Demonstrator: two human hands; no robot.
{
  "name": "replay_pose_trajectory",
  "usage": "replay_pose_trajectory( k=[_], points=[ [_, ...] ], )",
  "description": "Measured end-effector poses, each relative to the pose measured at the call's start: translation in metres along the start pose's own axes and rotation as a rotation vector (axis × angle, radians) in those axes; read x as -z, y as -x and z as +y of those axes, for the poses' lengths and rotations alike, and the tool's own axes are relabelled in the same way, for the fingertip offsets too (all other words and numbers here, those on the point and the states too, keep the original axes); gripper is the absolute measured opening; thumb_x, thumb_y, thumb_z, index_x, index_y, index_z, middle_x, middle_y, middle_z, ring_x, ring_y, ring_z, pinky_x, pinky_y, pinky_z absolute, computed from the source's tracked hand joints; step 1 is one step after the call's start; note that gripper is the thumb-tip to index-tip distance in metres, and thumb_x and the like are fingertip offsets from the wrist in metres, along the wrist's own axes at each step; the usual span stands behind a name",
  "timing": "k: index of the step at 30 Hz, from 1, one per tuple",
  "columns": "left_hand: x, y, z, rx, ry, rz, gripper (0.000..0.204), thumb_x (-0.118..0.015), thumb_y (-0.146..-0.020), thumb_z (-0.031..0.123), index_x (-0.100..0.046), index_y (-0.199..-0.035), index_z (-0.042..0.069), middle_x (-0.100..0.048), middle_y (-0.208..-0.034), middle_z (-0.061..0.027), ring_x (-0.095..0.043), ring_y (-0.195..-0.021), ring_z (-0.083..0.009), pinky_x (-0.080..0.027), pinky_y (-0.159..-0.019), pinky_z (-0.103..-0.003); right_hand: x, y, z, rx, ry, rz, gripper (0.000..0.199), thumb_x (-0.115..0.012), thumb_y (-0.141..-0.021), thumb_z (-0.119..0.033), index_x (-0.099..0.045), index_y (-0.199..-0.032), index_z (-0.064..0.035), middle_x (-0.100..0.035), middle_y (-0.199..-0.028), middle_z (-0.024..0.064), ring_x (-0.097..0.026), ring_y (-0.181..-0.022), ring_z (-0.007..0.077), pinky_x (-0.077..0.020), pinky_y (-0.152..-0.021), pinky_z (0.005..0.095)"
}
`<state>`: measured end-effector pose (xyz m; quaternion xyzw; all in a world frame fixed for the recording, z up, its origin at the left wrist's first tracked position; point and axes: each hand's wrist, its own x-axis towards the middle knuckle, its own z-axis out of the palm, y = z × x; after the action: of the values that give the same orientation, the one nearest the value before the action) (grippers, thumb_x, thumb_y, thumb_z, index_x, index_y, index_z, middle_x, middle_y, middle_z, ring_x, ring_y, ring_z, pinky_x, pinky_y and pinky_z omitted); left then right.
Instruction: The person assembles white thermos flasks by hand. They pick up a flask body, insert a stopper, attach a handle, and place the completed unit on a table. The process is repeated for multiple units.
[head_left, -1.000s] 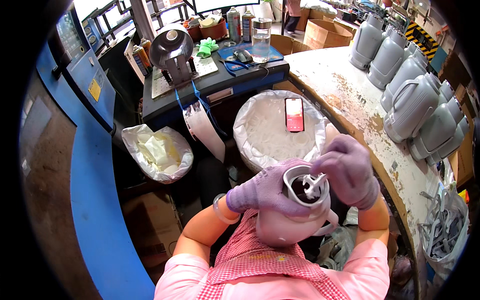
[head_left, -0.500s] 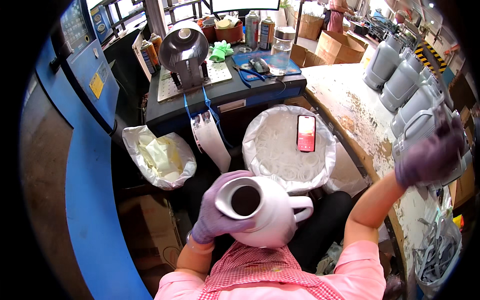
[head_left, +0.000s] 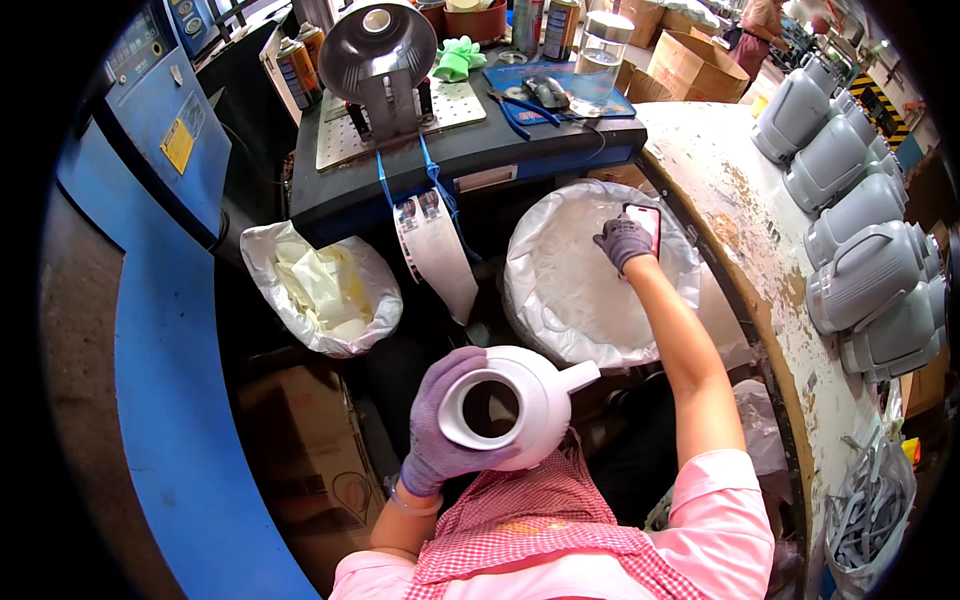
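A white jug (head_left: 535, 385) with a round dark mouth and a side handle is tilted toward me over my lap. Wrapped round its left side, my left hand (head_left: 432, 425) in a purple glove grips it near the mouth. My right hand (head_left: 624, 243), gloved too, is stretched forward over a smartphone (head_left: 649, 219) and partly covers it. Its thumb stands apart from the other fingers, and no held thing shows in it. Under the phone is a bag-lined round bin (head_left: 535, 325) filled with clear rings (head_left: 565, 265).
Several grey jugs (head_left: 865, 275) stand on the worn bench (head_left: 735, 190) at right. A metal holder (head_left: 380, 60) sits on the dark table ahead, with a label roll (head_left: 437, 255) hanging below. Another lined bin (head_left: 375, 300) is at left. A bag of grey strips (head_left: 865, 520) hangs at lower right.
My right hand has swung from the grey jugs at right to the phone on the bin. The white jug stays in my left hand, slightly turned. The view has shifted.
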<state>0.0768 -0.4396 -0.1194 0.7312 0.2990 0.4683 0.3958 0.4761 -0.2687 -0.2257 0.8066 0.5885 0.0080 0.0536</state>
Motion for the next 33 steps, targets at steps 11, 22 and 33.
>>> replay_pose_trajectory(
  k=[11,22,33],
  points=[
    [-0.014,-0.002,-0.001,-0.107,-0.158,-0.013,0.079,-0.095,-0.057,0.030,-0.061,-0.121,-0.001,-0.059,-0.125,-0.0194,-0.061,-0.114,-0.0318,-0.051,-0.098,-0.041,-0.017,0.021,0.006,-0.135,-0.428,0.123,0.034,-0.067,-0.085,-0.036,-0.074,-0.107,-0.0108,-0.067,-0.114,0.0184,-0.065,-0.107,0.0334,-0.0503,-0.094,0.0403],
    [-0.016,0.017,0.006,-0.097,-0.205,0.014,0.079,-0.094,-0.058,0.030,-0.061,-0.122,-0.001,-0.060,-0.126,-0.0196,-0.061,-0.116,-0.0314,-0.050,-0.099,-0.040,-0.042,0.080,0.020,0.383,-0.549,0.186,0.017,-0.069,-0.083,-0.022,-0.072,-0.093,-0.0091,-0.066,-0.107,0.0137,-0.066,-0.095,0.0331,-0.0521,-0.087,0.0423],
    [-0.027,0.013,0.022,-0.220,-0.277,-0.039,0.074,-0.093,-0.060,0.031,-0.063,-0.119,-0.001,-0.062,-0.123,-0.0203,-0.062,-0.114,-0.0329,-0.052,-0.098,-0.041,0.066,0.187,0.005,0.463,-0.872,0.288,0.020,-0.074,-0.082,-0.020,-0.074,-0.089,-0.0017,-0.069,-0.112,0.0162,-0.067,-0.104,0.0295,-0.0510,-0.094,0.0365]
  ],
)
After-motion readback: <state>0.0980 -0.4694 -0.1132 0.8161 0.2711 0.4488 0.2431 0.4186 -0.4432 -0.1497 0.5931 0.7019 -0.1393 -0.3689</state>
